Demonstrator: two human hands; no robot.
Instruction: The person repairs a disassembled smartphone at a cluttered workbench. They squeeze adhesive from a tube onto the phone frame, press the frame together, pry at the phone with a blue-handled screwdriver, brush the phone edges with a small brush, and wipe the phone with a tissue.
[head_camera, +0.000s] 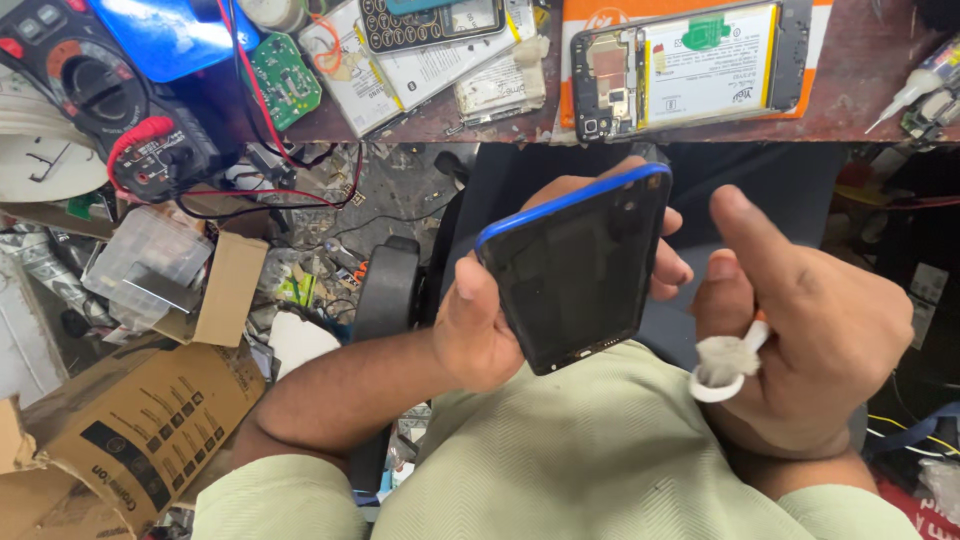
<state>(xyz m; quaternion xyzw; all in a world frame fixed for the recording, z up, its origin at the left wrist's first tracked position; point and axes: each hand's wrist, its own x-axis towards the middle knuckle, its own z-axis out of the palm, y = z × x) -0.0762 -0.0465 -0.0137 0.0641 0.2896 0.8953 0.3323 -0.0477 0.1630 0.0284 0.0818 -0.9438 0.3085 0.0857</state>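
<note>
- Both hands are up over my lap, below the edge of the workbench (860, 110).
- My left hand (480, 330) grasps a dark phone (575, 270) with a blue rim, thumb along its left edge and fingertips wrapped round the right edge.
- That phone's long axis runs from lower left near my chest to upper right toward the bench; its dark face is turned up to me.
- My right hand (810, 330) is curled around a small white ring tool (725, 365) with a wad of greyish material on it, index finger raised.
- That right hand sits just beside the phone's right edge, not touching it, so the phone lies to its left.
- On the bench above lies an opened phone (690, 65) showing its battery; farther left are a green circuit board (285, 80) and a meter (90, 90) with red leads.
- Cardboard boxes (130, 430) crowd the floor at left.
</note>
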